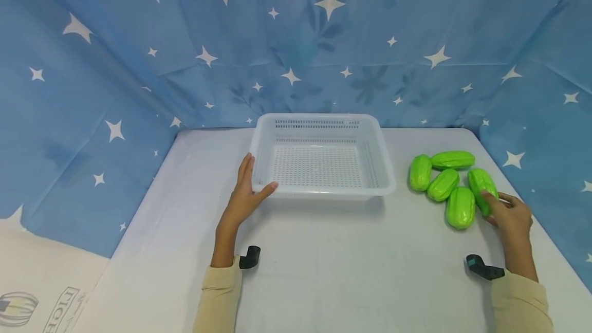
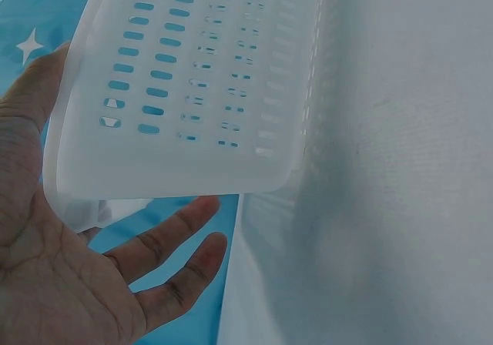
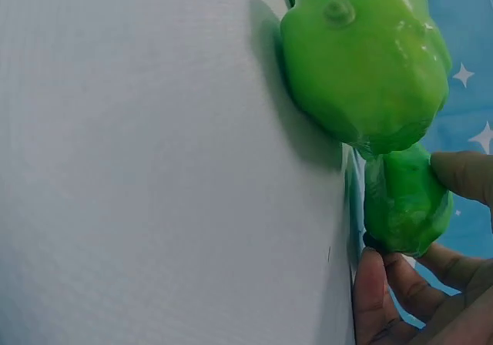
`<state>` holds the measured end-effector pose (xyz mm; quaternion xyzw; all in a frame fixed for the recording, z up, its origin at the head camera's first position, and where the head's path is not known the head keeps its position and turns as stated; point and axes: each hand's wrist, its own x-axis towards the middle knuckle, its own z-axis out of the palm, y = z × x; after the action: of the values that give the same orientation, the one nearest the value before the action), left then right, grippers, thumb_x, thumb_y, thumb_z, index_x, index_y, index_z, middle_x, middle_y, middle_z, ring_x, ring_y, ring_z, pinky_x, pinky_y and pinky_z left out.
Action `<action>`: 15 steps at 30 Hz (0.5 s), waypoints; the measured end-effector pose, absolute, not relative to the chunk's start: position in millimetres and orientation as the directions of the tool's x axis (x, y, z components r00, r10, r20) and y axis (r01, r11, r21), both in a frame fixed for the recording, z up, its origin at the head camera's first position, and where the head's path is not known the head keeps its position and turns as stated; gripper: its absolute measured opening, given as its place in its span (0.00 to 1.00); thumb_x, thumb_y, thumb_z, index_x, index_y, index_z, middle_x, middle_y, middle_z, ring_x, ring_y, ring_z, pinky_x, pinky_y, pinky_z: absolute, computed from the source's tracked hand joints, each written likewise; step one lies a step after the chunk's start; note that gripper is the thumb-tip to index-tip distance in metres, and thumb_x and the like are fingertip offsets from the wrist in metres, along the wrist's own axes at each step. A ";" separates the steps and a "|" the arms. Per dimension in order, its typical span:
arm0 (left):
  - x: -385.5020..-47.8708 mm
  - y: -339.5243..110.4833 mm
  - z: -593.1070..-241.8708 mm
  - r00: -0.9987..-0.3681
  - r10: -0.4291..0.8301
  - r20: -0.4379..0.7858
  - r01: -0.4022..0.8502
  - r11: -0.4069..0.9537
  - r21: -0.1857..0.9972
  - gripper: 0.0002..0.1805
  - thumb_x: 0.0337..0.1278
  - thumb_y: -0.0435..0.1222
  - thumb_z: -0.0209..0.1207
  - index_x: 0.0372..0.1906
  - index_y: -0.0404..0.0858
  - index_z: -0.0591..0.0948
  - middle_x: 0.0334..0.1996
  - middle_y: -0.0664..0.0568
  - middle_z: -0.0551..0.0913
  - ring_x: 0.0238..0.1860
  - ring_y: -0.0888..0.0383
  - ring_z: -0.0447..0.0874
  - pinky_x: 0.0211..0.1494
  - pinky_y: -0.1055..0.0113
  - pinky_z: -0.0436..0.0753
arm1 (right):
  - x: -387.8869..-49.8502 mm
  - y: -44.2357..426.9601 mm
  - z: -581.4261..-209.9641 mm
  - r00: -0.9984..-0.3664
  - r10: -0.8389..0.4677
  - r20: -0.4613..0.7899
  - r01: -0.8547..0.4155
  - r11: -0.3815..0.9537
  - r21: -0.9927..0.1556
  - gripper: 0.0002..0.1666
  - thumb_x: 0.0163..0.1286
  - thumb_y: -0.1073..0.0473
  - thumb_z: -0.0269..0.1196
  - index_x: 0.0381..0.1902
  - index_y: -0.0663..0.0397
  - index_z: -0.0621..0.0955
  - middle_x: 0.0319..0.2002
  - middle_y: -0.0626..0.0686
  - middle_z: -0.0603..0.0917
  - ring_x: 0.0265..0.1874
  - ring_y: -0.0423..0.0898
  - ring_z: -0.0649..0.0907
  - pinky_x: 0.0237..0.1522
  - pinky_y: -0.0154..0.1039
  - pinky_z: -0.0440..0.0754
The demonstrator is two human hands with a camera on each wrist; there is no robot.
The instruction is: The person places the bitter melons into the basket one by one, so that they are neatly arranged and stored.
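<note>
A white perforated basket (image 1: pixel 319 190) stands at the back middle of the table. At its front left corner is my left hand (image 1: pixel 243 200), thumb on the rim and fingers spread along the side; in the left wrist view the hand (image 2: pixel 69 260) lies against the basket's corner (image 2: pixel 177 168), two fingers free. Several bright green, ridged vegetable-like pieces (image 1: pixel 460 208) lie together at the right. My right hand (image 1: pixel 511 215) grips the rightmost green piece (image 1: pixel 481 184). In the right wrist view, thumb and fingers of the hand (image 3: pixel 454 283) surround that piece (image 3: pixel 404 206), beside a nearer one (image 3: pixel 366 60).
Blue curtains with white stars (image 1: pixel 296 40) hang behind the white table (image 1: pixel 342 261) and at both sides. A dark device (image 1: pixel 250 257) sits at the left wrist and another (image 1: pixel 483 267) at the right. Printed pale fabric (image 1: pixel 46 281) shows at the lower left.
</note>
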<state>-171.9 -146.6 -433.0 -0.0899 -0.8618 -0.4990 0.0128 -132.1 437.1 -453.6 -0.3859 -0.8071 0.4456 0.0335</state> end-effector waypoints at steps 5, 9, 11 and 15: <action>-172.4 -146.6 -434.5 -0.984 0.142 0.112 0.168 0.488 0.857 0.55 0.59 0.56 0.61 0.79 0.45 0.40 0.79 0.56 0.33 0.78 0.46 0.46 0.71 0.38 0.61 | -131.7 437.0 -451.9 -0.613 0.697 -0.371 0.569 0.064 -0.820 0.51 0.64 0.35 0.60 0.77 0.49 0.57 0.44 0.41 0.66 0.30 0.29 0.69 0.24 0.23 0.79; -171.5 -146.8 -434.7 -0.985 0.142 0.102 0.160 0.489 0.857 0.55 0.59 0.56 0.62 0.79 0.47 0.39 0.79 0.57 0.33 0.78 0.45 0.47 0.71 0.37 0.61 | -133.3 439.8 -453.8 -0.538 0.720 -0.437 0.481 -0.164 -0.861 0.47 0.60 0.39 0.68 0.74 0.38 0.62 0.47 0.33 0.65 0.46 0.32 0.75 0.21 0.23 0.79; -171.0 -146.9 -434.2 -0.985 0.139 0.098 0.155 0.493 0.856 0.55 0.59 0.56 0.62 0.79 0.47 0.39 0.79 0.57 0.33 0.78 0.44 0.47 0.71 0.37 0.61 | -133.9 440.0 -453.8 -0.517 0.727 -0.453 0.433 -0.235 -0.870 0.44 0.58 0.40 0.70 0.70 0.34 0.65 0.49 0.31 0.64 0.57 0.34 0.73 0.20 0.23 0.79; -171.6 -146.1 -433.6 -0.985 0.138 0.102 0.158 0.497 0.853 0.55 0.59 0.56 0.62 0.79 0.47 0.39 0.79 0.55 0.33 0.78 0.44 0.47 0.70 0.36 0.61 | -130.1 437.5 -447.0 -0.539 0.706 -0.460 0.360 -0.301 -0.883 0.44 0.57 0.43 0.72 0.68 0.34 0.65 0.53 0.30 0.65 0.63 0.36 0.72 0.20 0.25 0.80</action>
<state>-171.6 -146.1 -433.6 -0.0855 -0.8652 -0.4940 0.0101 -130.1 437.5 -447.0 -0.4619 -0.5765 0.6612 0.1308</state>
